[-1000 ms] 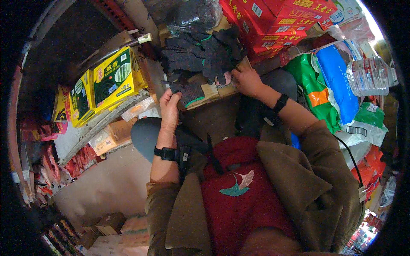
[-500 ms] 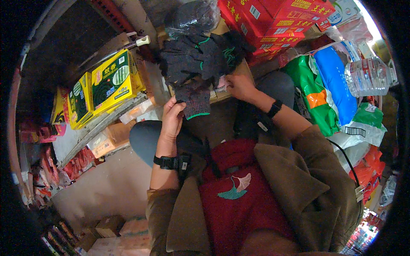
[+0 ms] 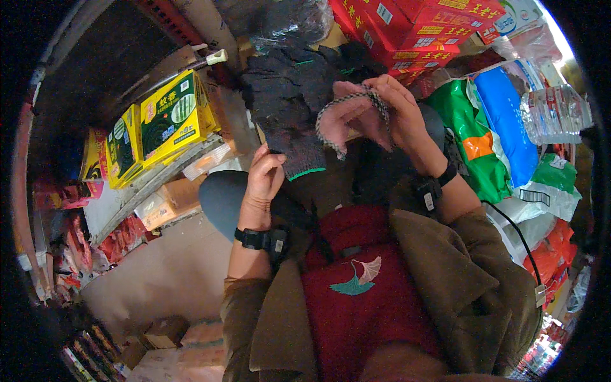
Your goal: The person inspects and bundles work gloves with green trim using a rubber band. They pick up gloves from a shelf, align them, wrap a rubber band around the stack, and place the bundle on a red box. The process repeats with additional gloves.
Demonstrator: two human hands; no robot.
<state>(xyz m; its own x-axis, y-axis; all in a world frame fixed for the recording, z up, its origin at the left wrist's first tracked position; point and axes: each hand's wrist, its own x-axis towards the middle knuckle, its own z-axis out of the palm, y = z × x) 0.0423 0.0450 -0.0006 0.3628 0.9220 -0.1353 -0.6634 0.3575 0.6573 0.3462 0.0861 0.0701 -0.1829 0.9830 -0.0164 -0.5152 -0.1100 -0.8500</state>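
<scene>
Dark grey knitted work gloves [image 3: 283,102] with green edging lie in a pile in front of me. One glove's ribbed cuff hangs toward me. At its left edge, my left hand [image 3: 265,173] has thumb and forefinger pinched on a dark bit of the glove. Raised beside the pile, my right hand [image 3: 407,118] grips a soft pink cloth piece [image 3: 363,118]. A black-and-white braided cord [image 3: 347,99] loops around the pink piece. My right fingers partly hide the cloth, so its full shape does not show.
Yellow-and-black boxes [image 3: 167,118] stand on a ledge at the left. Red cartons [image 3: 420,32] are stacked at the far right. Green [image 3: 474,137] and blue packages [image 3: 506,127], with plastic bottles [image 3: 550,114], crowd the right side. A clear plastic bag [image 3: 289,22] lies beyond the gloves.
My right hand has lifted from beside the gloves, bringing up the pink cloth with its cord. My left hand stays at the glove's cuff. The view has shifted slightly.
</scene>
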